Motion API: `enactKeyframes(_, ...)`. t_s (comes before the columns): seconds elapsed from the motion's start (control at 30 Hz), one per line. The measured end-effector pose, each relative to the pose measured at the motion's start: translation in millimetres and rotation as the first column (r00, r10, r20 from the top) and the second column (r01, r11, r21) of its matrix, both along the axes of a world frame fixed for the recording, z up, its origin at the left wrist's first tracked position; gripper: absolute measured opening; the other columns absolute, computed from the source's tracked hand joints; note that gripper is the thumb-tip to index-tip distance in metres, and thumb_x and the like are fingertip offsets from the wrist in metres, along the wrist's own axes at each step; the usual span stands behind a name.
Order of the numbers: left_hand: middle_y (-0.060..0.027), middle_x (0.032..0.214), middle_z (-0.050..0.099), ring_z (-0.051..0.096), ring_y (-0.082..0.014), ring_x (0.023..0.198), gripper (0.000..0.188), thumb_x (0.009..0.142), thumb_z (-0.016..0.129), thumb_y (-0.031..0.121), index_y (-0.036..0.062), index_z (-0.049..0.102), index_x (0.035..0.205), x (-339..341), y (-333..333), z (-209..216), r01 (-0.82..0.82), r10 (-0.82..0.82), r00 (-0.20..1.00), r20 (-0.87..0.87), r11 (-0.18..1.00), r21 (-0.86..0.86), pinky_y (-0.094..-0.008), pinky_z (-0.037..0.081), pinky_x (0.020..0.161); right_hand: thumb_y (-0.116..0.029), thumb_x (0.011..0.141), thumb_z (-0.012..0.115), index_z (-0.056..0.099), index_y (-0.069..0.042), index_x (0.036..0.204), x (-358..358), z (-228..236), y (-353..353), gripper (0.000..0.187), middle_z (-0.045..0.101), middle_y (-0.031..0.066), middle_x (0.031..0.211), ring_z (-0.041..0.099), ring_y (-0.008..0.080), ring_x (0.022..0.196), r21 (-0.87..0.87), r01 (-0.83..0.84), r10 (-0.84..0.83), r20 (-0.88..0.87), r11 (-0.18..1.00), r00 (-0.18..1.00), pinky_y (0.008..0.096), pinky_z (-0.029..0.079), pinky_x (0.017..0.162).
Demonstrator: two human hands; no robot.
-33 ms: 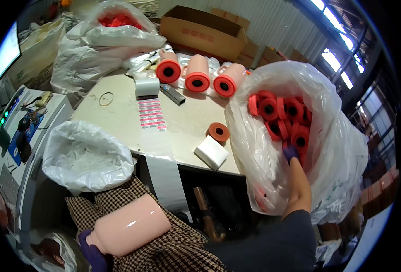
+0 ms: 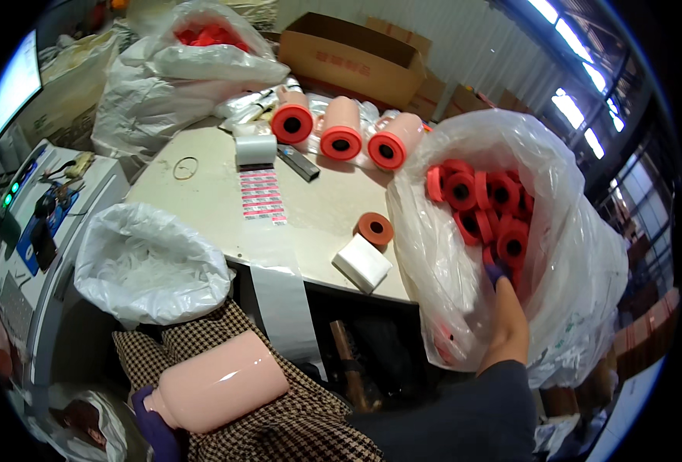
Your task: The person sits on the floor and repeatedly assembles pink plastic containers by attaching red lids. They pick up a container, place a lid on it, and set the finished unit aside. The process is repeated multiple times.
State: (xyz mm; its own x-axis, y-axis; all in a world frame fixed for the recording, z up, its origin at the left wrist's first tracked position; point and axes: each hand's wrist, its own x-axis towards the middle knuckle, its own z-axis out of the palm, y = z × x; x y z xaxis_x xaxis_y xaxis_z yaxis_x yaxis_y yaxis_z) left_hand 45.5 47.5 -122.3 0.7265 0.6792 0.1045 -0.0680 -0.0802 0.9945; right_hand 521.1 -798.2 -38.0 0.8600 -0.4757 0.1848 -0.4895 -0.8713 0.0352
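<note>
A glossy pale pink bottle (image 2: 221, 383) lies on its side across my lap, its base pointing up to the right. My left hand (image 2: 156, 426), in a purple glove, is wrapped round its neck end. My right hand (image 2: 498, 272), gloved in purple too, reaches into a large clear plastic bag (image 2: 449, 308) full of red rings (image 2: 502, 192) with dark centres. Its fingers are closed at the edge of a red ring (image 2: 489, 256) low in the heap; the fingertips are partly hidden.
On the white table (image 2: 318, 208) stand three pink mugs (image 2: 341, 131) with red bases, a label roll (image 2: 256, 152), a brown tape roll (image 2: 375, 229) and a white block (image 2: 362, 263). A white-lined bin (image 2: 152, 266) sits left; a cardboard box (image 2: 348, 61) stands behind.
The whole view has shifted slightly. At my right fingers a red ring shows more plainly than before. My left hand and the bottle stay nearly still.
</note>
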Motion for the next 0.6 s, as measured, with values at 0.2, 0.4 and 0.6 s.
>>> enactKeyframes(0.2,-0.0104,0.109,0.060,0.060,-0.0193,0.102,0.035,0.096,0.056,0.009,0.0003,0.048,0.129,21,-23,78,-0.028,0.171,0.957,-0.233,0.858,0.513,-0.0336,0.050,0.089,-0.044,0.081,0.065,0.054,-0.011,0.142,-14,-59,-3,0.070,0.062,0.0191,0.133,0.057,0.0383,0.124,-0.041,0.180,-0.183,-0.073,0.983,0.980,0.0471,0.047,0.100)
enactKeyframes(0.4,-0.0096,0.109,0.060,0.060,-0.0190,0.103,0.031,0.097,0.057,0.013,0.0013,0.049,0.124,22,-28,36,-0.069,0.071,0.997,-0.028,0.997,0.044,-0.0334,0.050,0.089,-0.042,0.079,0.067,0.055,-0.012,0.142,-8,-52,38,0.071,0.060,0.0190,0.136,0.056,0.0392,0.126,-0.082,0.173,-0.172,0.012,0.982,0.985,0.0481,0.047,0.101)
enactKeyframes(0.6,-0.0112,0.118,0.066,0.061,-0.0196,0.108,0.041,0.109,0.037,0.033,0.0000,0.057,0.124,32,-47,30,-0.086,0.140,0.971,0.192,0.961,-0.264,-0.0367,0.050,0.095,-0.034,0.074,0.073,0.052,-0.013,0.143,-18,-51,-13,0.076,0.058,0.0200,0.132,0.057,0.0412,0.119,-0.579,-0.103,0.139,0.017,0.809,0.990,0.0482,0.048,0.098)
